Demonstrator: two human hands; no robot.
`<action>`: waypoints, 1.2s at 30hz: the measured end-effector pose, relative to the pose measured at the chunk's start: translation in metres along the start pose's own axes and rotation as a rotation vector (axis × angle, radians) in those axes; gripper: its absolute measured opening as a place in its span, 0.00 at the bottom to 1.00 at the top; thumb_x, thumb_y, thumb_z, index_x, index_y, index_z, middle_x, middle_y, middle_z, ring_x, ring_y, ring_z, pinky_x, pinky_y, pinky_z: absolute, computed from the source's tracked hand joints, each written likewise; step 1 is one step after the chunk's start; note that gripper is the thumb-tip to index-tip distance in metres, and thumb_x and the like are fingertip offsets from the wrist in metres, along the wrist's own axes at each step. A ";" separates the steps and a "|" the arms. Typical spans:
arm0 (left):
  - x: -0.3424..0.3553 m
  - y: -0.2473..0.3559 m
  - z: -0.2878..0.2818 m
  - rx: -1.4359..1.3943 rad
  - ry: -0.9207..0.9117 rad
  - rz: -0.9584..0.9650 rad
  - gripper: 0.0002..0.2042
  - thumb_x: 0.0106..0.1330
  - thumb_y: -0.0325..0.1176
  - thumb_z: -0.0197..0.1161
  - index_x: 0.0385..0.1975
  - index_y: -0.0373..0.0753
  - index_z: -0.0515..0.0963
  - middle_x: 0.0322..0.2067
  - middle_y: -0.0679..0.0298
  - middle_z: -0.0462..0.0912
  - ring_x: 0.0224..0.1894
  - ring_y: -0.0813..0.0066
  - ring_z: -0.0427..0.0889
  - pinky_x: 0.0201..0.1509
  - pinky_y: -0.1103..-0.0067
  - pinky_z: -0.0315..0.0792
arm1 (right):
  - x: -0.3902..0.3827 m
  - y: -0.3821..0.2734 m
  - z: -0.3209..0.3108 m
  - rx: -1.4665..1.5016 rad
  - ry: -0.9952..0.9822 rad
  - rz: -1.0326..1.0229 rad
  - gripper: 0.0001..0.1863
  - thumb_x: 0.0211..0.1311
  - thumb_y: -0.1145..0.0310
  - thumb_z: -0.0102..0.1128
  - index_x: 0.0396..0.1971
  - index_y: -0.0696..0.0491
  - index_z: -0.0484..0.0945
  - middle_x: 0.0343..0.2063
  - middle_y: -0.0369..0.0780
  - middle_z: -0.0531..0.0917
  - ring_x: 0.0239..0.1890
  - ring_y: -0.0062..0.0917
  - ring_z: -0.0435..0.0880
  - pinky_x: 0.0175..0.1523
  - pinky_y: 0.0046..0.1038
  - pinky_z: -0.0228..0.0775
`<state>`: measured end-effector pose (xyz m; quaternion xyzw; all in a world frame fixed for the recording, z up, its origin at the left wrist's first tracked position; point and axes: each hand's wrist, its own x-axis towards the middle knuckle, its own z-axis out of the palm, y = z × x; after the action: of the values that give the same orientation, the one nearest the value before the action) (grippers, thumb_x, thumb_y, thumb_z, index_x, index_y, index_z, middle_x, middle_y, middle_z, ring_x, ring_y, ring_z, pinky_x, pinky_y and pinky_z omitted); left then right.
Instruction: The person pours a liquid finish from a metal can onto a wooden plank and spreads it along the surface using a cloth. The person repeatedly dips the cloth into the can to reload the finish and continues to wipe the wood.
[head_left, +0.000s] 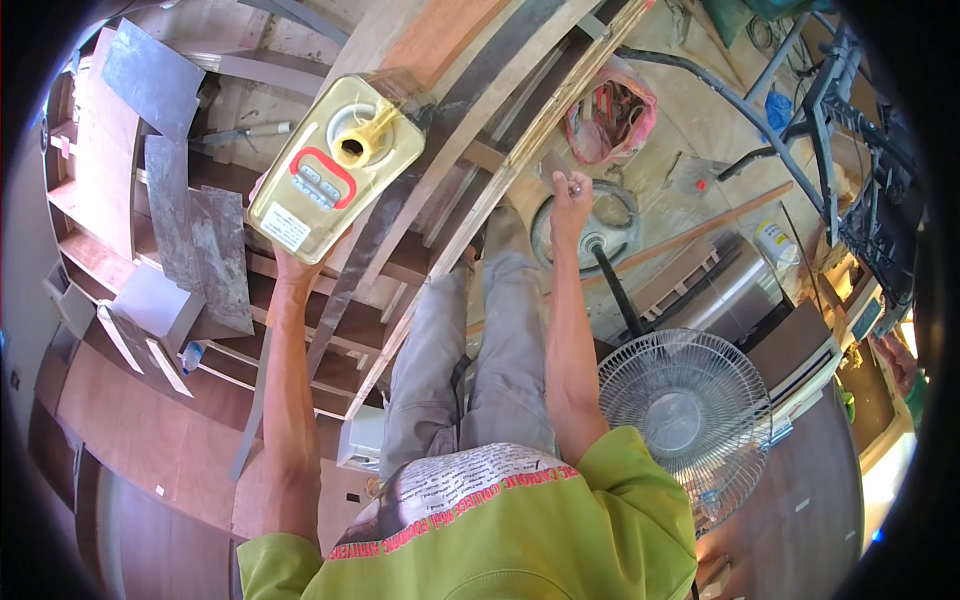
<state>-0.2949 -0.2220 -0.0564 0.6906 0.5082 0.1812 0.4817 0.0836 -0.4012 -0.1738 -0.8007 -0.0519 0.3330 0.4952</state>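
Observation:
A rectangular metal can (372,178), yellowish, with a red carrying handle and a spout opening stained with yellow residue, is held up at left in my left hand (298,270). Its body hides most of my left fingers, which grip it from the near side and below. My right hand (571,196) is closed around a small flat, greyish blade-like piece (552,167), perhaps a scraper; its handle is hidden in the fist. Beneath that hand lies the round base (622,235) of a standing fan.
The fan's wire cage (690,420) stands close by my right forearm. A long wooden frame (480,215) runs diagonally beside my legs. Farther off are a pink bag (612,115) of mixed items, a dark metal frame (815,120), and a white bottle (775,243). Laminate sheets (170,200) lie at left.

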 end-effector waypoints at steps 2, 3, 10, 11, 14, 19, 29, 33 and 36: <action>-0.006 -0.012 -0.005 0.007 -0.015 -0.036 0.40 0.45 0.25 0.80 0.60 0.37 0.66 0.51 0.62 0.75 0.51 0.71 0.77 0.53 0.75 0.74 | -0.008 -0.008 0.002 0.094 -0.082 0.019 0.11 0.62 0.70 0.66 0.40 0.56 0.75 0.28 0.29 0.76 0.31 0.11 0.70 0.36 0.15 0.62; -0.005 -0.011 -0.003 0.005 -0.031 -0.051 0.40 0.45 0.25 0.80 0.60 0.37 0.66 0.51 0.62 0.75 0.51 0.71 0.76 0.53 0.75 0.74 | -0.011 -0.007 0.005 0.110 -0.122 0.041 0.11 0.62 0.70 0.66 0.40 0.56 0.75 0.28 0.29 0.76 0.31 0.11 0.70 0.36 0.15 0.62; 0.003 0.003 0.002 -0.015 0.002 -0.061 0.38 0.45 0.24 0.80 0.59 0.37 0.67 0.51 0.62 0.75 0.50 0.72 0.77 0.53 0.75 0.75 | -0.021 0.014 0.019 0.137 -0.149 0.085 0.10 0.63 0.70 0.66 0.39 0.55 0.75 0.28 0.30 0.77 0.32 0.11 0.72 0.38 0.16 0.65; 0.003 0.006 0.002 -0.053 -0.009 -0.091 0.38 0.45 0.23 0.80 0.59 0.37 0.67 0.51 0.62 0.75 0.51 0.71 0.77 0.53 0.75 0.75 | -0.022 0.017 0.016 0.139 -0.127 0.085 0.10 0.63 0.70 0.66 0.39 0.55 0.75 0.29 0.31 0.78 0.32 0.11 0.73 0.38 0.16 0.65; 0.000 0.008 0.003 -0.145 -0.035 -0.172 0.39 0.46 0.22 0.79 0.60 0.38 0.66 0.52 0.62 0.74 0.52 0.71 0.77 0.55 0.75 0.75 | -0.024 0.018 0.012 0.100 -0.148 0.084 0.09 0.63 0.71 0.66 0.38 0.55 0.75 0.28 0.30 0.77 0.31 0.11 0.72 0.38 0.16 0.65; 0.006 0.013 0.005 -0.186 -0.013 -0.154 0.42 0.46 0.21 0.78 0.62 0.38 0.62 0.53 0.62 0.73 0.54 0.72 0.76 0.57 0.74 0.75 | -0.019 0.011 0.029 0.119 -0.161 0.022 0.12 0.62 0.67 0.68 0.38 0.56 0.74 0.26 0.28 0.75 0.27 0.09 0.68 0.33 0.15 0.61; 0.013 0.042 0.012 -0.261 0.035 -0.194 0.26 0.51 0.24 0.77 0.51 0.37 0.75 0.45 0.65 0.81 0.45 0.77 0.80 0.50 0.78 0.75 | -0.019 -0.003 0.029 0.052 -0.136 0.014 0.11 0.62 0.69 0.67 0.37 0.57 0.75 0.25 0.28 0.73 0.26 0.10 0.67 0.31 0.16 0.61; 0.015 0.047 0.012 -0.161 0.093 -0.142 0.21 0.53 0.27 0.77 0.48 0.37 0.79 0.42 0.66 0.85 0.42 0.79 0.82 0.47 0.79 0.76 | -0.019 0.005 0.021 0.059 -0.041 -0.004 0.10 0.62 0.70 0.67 0.38 0.57 0.75 0.26 0.28 0.74 0.28 0.10 0.68 0.33 0.16 0.62; 0.018 0.046 0.011 -0.080 0.082 -0.091 0.21 0.53 0.27 0.77 0.48 0.37 0.79 0.42 0.66 0.85 0.42 0.79 0.82 0.47 0.79 0.76 | -0.023 0.009 0.001 0.098 -0.040 0.048 0.10 0.62 0.71 0.66 0.39 0.56 0.74 0.27 0.29 0.74 0.31 0.10 0.69 0.36 0.15 0.63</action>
<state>-0.2550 -0.2124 -0.0262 0.6389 0.5507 0.2073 0.4956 0.0628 -0.4142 -0.1705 -0.7697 -0.0264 0.3628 0.5245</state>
